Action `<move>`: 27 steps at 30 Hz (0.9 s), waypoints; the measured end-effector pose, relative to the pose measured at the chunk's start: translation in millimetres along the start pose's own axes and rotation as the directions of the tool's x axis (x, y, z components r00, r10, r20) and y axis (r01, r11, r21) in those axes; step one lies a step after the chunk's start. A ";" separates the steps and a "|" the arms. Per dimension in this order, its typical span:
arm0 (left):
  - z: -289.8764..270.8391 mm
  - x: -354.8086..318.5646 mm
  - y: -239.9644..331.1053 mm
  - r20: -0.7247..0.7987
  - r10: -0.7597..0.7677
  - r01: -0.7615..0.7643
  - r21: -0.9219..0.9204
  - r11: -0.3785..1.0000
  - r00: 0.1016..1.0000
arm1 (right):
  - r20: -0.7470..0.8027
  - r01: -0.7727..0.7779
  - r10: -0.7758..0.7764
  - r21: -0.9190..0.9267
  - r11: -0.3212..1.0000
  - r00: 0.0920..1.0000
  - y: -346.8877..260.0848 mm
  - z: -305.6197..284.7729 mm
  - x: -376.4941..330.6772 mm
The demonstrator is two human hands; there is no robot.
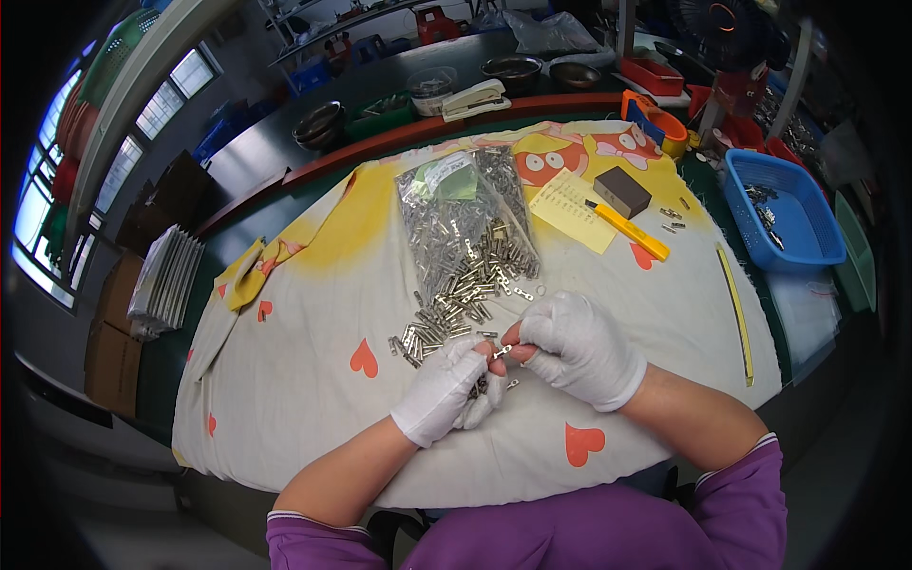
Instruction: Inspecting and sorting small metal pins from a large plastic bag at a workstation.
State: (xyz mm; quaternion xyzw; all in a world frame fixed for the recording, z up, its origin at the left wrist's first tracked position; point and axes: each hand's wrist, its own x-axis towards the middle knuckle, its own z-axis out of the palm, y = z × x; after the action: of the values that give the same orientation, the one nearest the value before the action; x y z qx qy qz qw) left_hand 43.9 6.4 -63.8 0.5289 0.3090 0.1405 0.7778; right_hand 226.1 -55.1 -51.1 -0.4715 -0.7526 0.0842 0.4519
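Both my hands wear white gloves with bare fingertips and meet over the cloth. A small metal link piece with holes (503, 351) is pinched between them. My left hand (450, 385) is closed on one end of it, and a few more metal pieces show in its curled fingers. My right hand (581, 350) is closed, thumb and forefinger at the piece's other end. Just beyond lies a pile of small metal pieces (465, 296), spilling from a clear plastic bag (432, 233) that carries a green label.
A yellow cutter knife (629, 231) lies across a yellow note (570, 211), beside a dark block (622, 193). Rightward are a yellow strip (735, 313) and a blue basket (787, 214) with metal parts. Metal bowls (513, 70) stand at the back. A patterned cloth (313, 399) covers the table.
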 end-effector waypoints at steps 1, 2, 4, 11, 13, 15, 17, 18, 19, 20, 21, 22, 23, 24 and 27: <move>-0.5 0.1 -0.8 0.000 0.000 0.000 0.000 1.000 1.000 | 0.009 -0.006 0.006 0.018 1.000 1.000 -0.1 0.0 0.3; -0.9 0.0 -1.3 0.007 -0.012 0.012 -0.023 1.000 1.000 | 0.019 -0.013 0.012 0.035 0.999 1.000 -0.1 0.0 0.6; -1.0 -0.3 -1.5 0.014 -0.023 0.023 -0.045 0.999 1.000 | 0.029 -0.009 0.009 0.027 1.000 1.000 -0.3 -0.3 1.2; 3.4 -1.4 2.3 -0.009 -0.044 0.043 -0.086 0.995 0.999 | 0.021 -0.006 0.006 -0.006 1.000 1.000 -1.7 -1.9 2.1; 3.8 -1.6 3.0 -0.026 -0.047 0.044 -0.088 0.995 0.999 | 0.015 -0.003 0.003 -0.002 1.000 1.000 -1.9 -2.2 1.9; 2.9 -1.7 3.6 0.015 -0.026 0.027 -0.060 0.998 1.000 | 0.009 0.000 0.000 0.002 1.000 1.000 -1.9 -2.1 1.7; 2.3 -1.7 3.5 0.012 -0.030 0.030 -0.047 0.998 0.999 | 0.010 -0.009 0.009 0.024 1.000 1.000 -1.7 -1.8 1.5; 2.0 -1.7 3.3 0.009 -0.034 0.034 -0.034 0.999 0.999 | 0.010 -0.010 0.009 0.024 1.000 1.000 -1.6 -1.7 1.5; 2.0 -1.6 3.1 0.009 -0.034 0.034 -0.034 0.999 0.999 | 0.003 -0.005 0.005 0.017 1.000 1.000 -1.4 -1.5 1.5; 2.1 -1.6 2.9 0.006 -0.049 0.049 -0.052 0.997 0.999 | -0.004 0.000 0.000 0.010 1.000 1.000 -1.4 -1.4 1.5; 2.1 -1.5 2.8 0.003 -0.064 0.064 -0.071 0.995 0.998 | -0.004 0.000 0.000 0.010 1.000 1.000 -1.3 -1.4 1.6; 2.4 -1.6 2.8 0.003 -0.064 0.064 -0.071 0.995 0.998 | 0.003 -0.002 0.002 0.009 1.000 1.000 -1.2 -1.5 1.8; 2.6 -1.6 2.8 0.001 -0.059 0.059 -0.072 0.996 0.998 | 0.009 -0.004 0.004 0.008 1.000 1.000 -1.3 -1.6 2.0; 2.8 -1.7 2.8 0.000 -0.053 0.053 -0.073 0.996 0.999 | 0.009 -0.004 0.004 0.008 1.000 1.000 -1.5 -1.7 2.1; 2.4 -1.4 3.6 0.016 -0.093 0.094 -0.117 0.989 0.996 | 0.012 -0.013 0.013 -0.014 1.000 1.000 -2.6 -2.1 2.3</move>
State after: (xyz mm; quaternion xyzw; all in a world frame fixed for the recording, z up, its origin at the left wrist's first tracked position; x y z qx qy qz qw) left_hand 44.8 5.3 -59.5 0.4678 0.3203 0.1190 0.8151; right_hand 225.7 -55.4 -47.1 -0.4792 -0.7527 0.0845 0.4435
